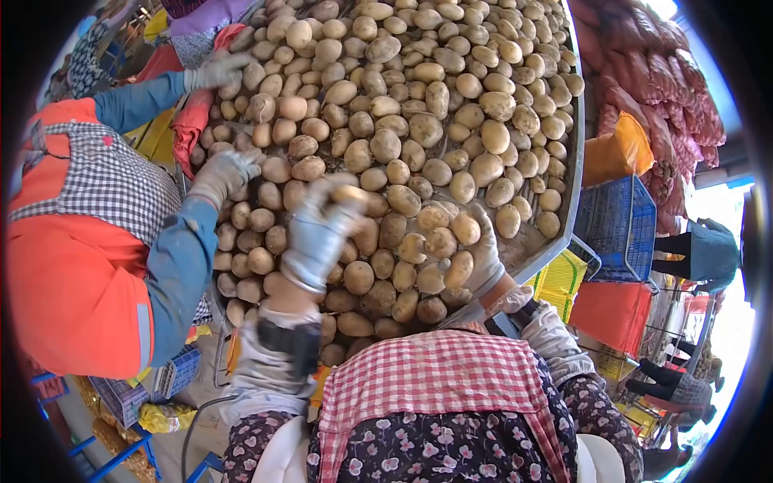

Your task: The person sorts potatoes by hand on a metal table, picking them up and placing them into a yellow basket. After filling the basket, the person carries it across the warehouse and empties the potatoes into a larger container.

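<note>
Many potatoes (385, 145) cover a metal-edged table (576, 161). My left hand (320, 233), in a pale glove and blurred by motion, is raised over the pile with a potato (349, 195) between its thumb and fingers. On the right side of the pile, my right hand (485, 253), also gloved, lies with its palm side against several potatoes, its fingertips beside a light potato (465, 229). Part of that hand's fingers is hidden, so I cannot tell whether it grips one.
At the left a co-worker in an orange vest (76, 298) reaches over the pile with two gloved hands. Right of the table stand a blue crate (618, 229), a yellow crate (557, 282) and stacked red sacks (656, 88). Other people are farther off.
</note>
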